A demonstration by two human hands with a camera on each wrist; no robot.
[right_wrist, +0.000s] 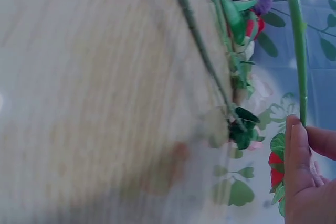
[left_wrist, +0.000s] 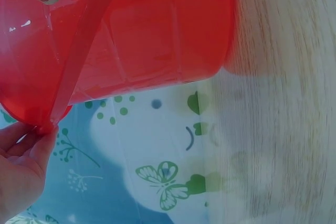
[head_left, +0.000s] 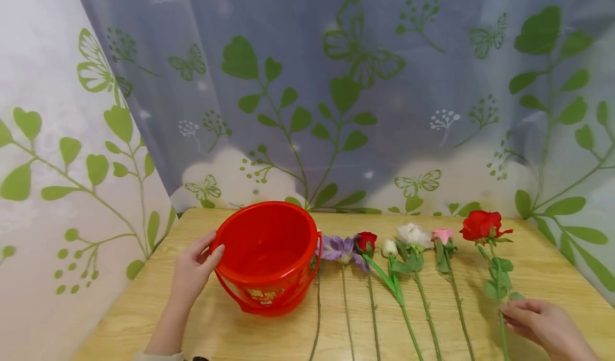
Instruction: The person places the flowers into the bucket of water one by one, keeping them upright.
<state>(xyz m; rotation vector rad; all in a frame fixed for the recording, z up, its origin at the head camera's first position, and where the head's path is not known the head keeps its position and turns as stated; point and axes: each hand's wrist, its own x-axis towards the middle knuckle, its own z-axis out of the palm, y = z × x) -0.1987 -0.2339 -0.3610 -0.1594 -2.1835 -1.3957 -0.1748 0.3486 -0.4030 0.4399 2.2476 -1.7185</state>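
Observation:
A red plastic bucket [head_left: 269, 281] with a gold-lettered label stands left of centre, its open mouth facing up and its inside bare. My left hand [head_left: 192, 269] grips its rim at the left, where the handle [left_wrist: 79, 56] joins it. At the far right, my right hand [head_left: 545, 321] pinches the green stem [right_wrist: 299, 51] of a large red rose [head_left: 482, 226] between thumb and fingers. That stem appears raised off the table in the right wrist view. Nearest to it lies a pink flower [head_left: 443, 236] on a long stem.
More artificial flowers lie in a row between bucket and rose: a purple flower [head_left: 338, 249], a small red rose [head_left: 367, 241], a white bud [head_left: 389, 248] and a white bloom [head_left: 413, 235]. The wooden table [head_left: 144, 307] meets a patterned curtain [head_left: 298, 158] behind.

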